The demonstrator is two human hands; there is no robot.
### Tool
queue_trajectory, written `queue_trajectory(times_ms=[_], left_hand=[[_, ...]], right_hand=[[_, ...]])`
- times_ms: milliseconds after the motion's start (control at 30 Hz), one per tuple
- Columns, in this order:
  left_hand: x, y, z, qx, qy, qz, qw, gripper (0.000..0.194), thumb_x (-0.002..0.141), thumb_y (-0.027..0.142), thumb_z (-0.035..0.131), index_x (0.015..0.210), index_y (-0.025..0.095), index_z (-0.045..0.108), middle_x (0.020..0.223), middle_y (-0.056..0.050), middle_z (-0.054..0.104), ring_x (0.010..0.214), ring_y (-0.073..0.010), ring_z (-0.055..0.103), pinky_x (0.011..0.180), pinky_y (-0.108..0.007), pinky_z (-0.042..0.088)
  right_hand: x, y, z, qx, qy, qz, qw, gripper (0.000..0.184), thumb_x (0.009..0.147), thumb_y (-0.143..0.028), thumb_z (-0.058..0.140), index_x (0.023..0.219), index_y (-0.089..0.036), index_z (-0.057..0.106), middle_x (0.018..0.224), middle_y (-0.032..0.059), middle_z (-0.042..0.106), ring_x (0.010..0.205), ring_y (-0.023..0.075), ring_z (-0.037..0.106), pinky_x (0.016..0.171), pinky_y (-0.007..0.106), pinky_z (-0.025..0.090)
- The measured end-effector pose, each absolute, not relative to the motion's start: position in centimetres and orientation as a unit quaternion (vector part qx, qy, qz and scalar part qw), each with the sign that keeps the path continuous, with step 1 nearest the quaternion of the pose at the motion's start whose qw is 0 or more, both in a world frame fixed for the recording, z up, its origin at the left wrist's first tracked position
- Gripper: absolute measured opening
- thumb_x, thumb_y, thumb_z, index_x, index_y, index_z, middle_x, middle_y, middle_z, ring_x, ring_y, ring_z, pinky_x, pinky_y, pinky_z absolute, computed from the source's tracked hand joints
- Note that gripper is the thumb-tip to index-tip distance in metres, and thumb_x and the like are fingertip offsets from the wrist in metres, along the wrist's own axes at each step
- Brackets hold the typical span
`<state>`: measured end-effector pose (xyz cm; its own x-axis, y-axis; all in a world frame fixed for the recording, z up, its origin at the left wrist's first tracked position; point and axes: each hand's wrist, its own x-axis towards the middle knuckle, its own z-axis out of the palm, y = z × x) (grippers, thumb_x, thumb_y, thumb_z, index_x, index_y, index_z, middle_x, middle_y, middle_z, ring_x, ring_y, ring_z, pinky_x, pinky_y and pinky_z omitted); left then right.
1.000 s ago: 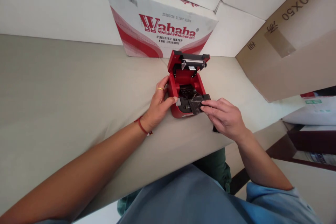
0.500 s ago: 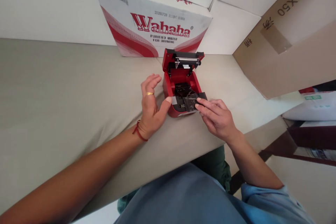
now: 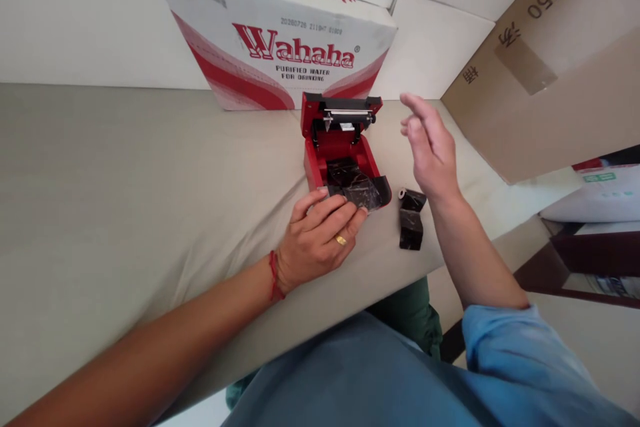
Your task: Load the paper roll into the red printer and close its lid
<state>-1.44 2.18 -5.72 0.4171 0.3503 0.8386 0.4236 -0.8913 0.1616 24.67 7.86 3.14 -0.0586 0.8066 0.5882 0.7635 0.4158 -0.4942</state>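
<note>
A small red-and-black printer (image 3: 310, 163) stands on the cloth-covered surface with its lid (image 3: 345, 113) raised. Shiny black film (image 3: 357, 190) runs from its inside out over the front lip. My left hand (image 3: 320, 233), with a ring and a red cord bracelet, lies across that lip; its bent fingers press the film's front end against the printer. What is under the fingertips is hidden. My right hand (image 3: 433, 147) is raised to the right of the printer, fingers extended, holding nothing. Below it lies a small roll with a loose black strip (image 3: 411, 220).
A white-and-red water carton (image 3: 300, 47) stands right behind the printer, with white boxes (image 3: 440, 47) around it. A brown cardboard box (image 3: 555, 80) rises at the right. The surface's front edge (image 3: 360, 300) runs close to my body.
My left hand has moved from the printer's left side onto its front lip. My right hand has let go of the film and lifted away to the right, uncovering the small roll.
</note>
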Motion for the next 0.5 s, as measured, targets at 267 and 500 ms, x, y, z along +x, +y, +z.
queue_trajectory(times_ms=[267,500], left_hand=[[-1.4,2.3,-4.9,-0.835,-0.222,-0.492,0.101,0.03,0.098,0.01,0.071,0.124,0.024,0.076,0.119,-0.002,0.088,0.124,-0.0225,0.08,0.119,-0.045,0.055],[-1.4,2.2,-5.5,-0.847,-0.238,-0.471,0.06,0.054,0.097,0.015,0.075,0.149,0.031,0.069,0.124,-0.003,0.086,0.125,-0.0235,0.077,0.13,-0.047,0.044]], right_hand=[[22.2,13.3,3.2,-0.49,-0.782,0.054,0.382,0.063,0.117,-0.071,0.035,0.145,-0.032,0.075,0.149,0.0062,0.077,0.146,0.025,0.069,0.127,0.05,0.055],[21.3,8.6,3.9,-0.507,-0.769,0.047,0.387,0.053,0.117,-0.064,0.044,0.133,-0.033,0.083,0.134,0.0065,0.083,0.131,0.0248,0.076,0.12,0.05,0.06]])
